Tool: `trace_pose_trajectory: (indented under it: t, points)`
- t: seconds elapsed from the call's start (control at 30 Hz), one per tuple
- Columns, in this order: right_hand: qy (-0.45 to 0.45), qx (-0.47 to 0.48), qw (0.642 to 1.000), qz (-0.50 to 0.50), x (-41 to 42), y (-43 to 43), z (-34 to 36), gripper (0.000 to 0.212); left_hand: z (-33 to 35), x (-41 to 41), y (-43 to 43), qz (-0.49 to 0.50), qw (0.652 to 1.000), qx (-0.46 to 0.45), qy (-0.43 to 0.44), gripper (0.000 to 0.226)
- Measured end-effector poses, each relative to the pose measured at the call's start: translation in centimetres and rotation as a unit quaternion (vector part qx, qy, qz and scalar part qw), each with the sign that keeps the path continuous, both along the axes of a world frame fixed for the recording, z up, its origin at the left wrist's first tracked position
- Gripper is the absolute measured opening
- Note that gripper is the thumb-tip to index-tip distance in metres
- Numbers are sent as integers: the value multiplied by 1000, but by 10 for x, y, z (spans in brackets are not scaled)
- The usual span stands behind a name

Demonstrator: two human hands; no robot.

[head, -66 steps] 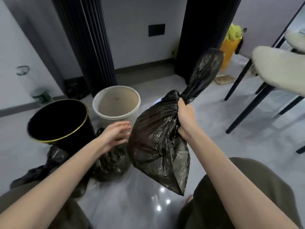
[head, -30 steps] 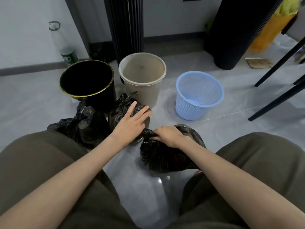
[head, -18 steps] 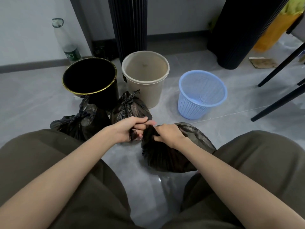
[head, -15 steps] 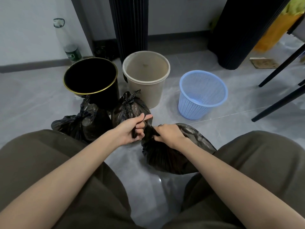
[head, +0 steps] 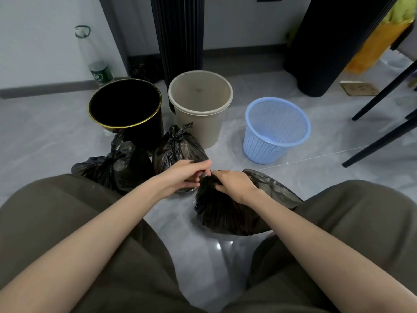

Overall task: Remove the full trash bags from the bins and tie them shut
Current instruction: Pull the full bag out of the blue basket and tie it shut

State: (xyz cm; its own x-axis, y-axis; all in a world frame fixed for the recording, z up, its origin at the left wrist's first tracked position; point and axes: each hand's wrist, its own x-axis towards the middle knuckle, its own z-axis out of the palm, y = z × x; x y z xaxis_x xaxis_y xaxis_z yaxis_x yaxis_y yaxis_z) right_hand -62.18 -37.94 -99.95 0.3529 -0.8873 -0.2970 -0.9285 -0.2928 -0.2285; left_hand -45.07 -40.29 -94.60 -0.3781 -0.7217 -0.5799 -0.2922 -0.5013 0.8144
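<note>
Head view: left hand (head: 184,176) and right hand (head: 234,185) fingers (head: 222,175) pinch crinkly black bag (head: 225,213).

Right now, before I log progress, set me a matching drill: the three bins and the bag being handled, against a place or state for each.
Things:
1. black bin
2. beige bin
3. blue basket
4. nearest bag

Place or state:
A. neck gripped by the left hand and right hand
B. middle of the row
C. gold rim, left end of the row
D. mesh walls, right end of the row

Pairs: 1-C, 2-B, 3-D, 4-A
</note>
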Motion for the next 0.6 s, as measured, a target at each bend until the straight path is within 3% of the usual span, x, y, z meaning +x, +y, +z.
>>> trace_pose_trajectory:
  t: [0.17, 0.4, 0.5, 0.6]
  points:
    - [10, -15, 1000, 15, 10, 3, -2, 29, -7, 5, -10, 97, 991, 20, 88, 24]
    - [-1, -46, 998, 54, 9, 5, -6, 35, -22, -5, -6, 227, 951, 52, 202, 35]
    - [23, -58, 996, 61, 0, 6, -6, 61, -30, -6, -6, 196, 971, -38, 132, 34]
    - [111, -85, 989, 49, -13, 9, -8, 91, -24, -12, -4, 163, 976, -134, 48, 31]
